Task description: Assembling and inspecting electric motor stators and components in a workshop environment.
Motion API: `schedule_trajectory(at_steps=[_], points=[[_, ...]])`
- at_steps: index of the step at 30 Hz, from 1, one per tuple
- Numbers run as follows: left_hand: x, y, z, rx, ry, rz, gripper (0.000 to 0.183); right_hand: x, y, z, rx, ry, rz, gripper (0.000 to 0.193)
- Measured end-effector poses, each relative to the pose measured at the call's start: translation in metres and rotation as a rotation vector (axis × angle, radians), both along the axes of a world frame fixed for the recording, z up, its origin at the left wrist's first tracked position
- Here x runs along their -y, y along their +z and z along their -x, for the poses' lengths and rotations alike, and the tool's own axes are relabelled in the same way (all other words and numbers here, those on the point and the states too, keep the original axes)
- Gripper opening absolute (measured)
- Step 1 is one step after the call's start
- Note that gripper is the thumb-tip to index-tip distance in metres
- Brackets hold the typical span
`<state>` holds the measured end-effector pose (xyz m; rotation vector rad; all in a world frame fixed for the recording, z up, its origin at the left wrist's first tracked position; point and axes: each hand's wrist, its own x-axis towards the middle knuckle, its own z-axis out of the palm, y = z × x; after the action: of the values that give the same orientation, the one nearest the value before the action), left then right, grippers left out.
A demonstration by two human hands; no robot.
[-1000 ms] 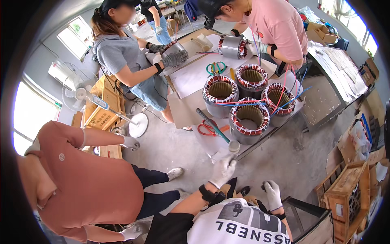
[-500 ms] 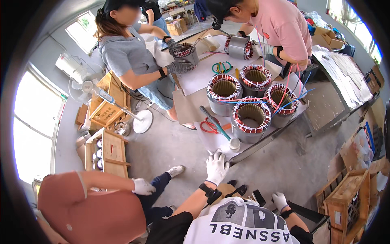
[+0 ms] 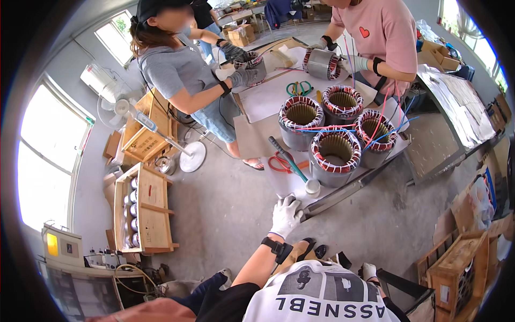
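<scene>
My left hand [image 3: 287,216], in a white glove, rests on the near corner of the work table [image 3: 280,185], fingers spread over its edge and holding nothing. Just beyond it lies a mallet [image 3: 313,188] with a white head and teal handle, next to red-handled scissors [image 3: 280,162]. My right hand [image 3: 369,271], also white-gloved, hangs low at my right side near a black-framed seat [image 3: 407,282]; my shirt partly hides it and its fingers are unclear. Several motor stators with red and white laced windings stand upright on the table, the nearest stator [image 3: 336,156] close to the edge.
Across the table one co-worker's grey-gloved hands [image 3: 244,78] hold a stator; another co-worker in pink handles a stator on its side [image 3: 320,64]. Green-handled scissors [image 3: 299,88] lie between. Wooden crates [image 3: 150,212] and a fan [image 3: 123,110] stand left, another crate [image 3: 458,271] right.
The person in the reddish-brown shirt at lower left has moved down, mostly out of view. My left hand stays on the table corner; my right hand is now more hidden by my shirt.
</scene>
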<state>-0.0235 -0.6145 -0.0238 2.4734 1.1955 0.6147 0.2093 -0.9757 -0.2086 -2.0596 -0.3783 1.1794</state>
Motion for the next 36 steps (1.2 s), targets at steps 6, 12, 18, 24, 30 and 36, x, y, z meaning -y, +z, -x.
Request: schedule_trajectory(at_steps=[6, 12, 18, 24, 30, 36], points=[[-0.003, 0.002, 0.007, -0.039, 0.002, 0.027, 0.028, -0.031, 0.039, -0.002, -0.174, -0.230, 0.229, 0.007], [-0.011, 0.010, 0.016, -0.036, -0.106, 0.039, 0.029, -0.030, 0.053, 0.025, 0.238, 0.240, 0.042, 0.015], [-0.034, 0.019, 0.043, 0.075, -0.271, 0.109, 0.030, -0.064, 0.044, 0.063, 0.291, 0.281, 0.077, 0.014], [-0.097, 0.036, 0.084, 0.048, -0.406, 0.076, 0.027, -0.111, 0.055, 0.094, 0.127, 0.046, 0.099, 0.013], [-0.141, 0.037, 0.082, 0.130, -0.562, -0.052, 0.024, -0.176, 0.078, 0.119, -0.037, -0.298, 0.113, 0.017], [-0.160, 0.042, 0.075, 0.128, -0.486, -0.023, 0.025, -0.188, 0.077, 0.146, -0.117, -0.369, 0.162, 0.018]])
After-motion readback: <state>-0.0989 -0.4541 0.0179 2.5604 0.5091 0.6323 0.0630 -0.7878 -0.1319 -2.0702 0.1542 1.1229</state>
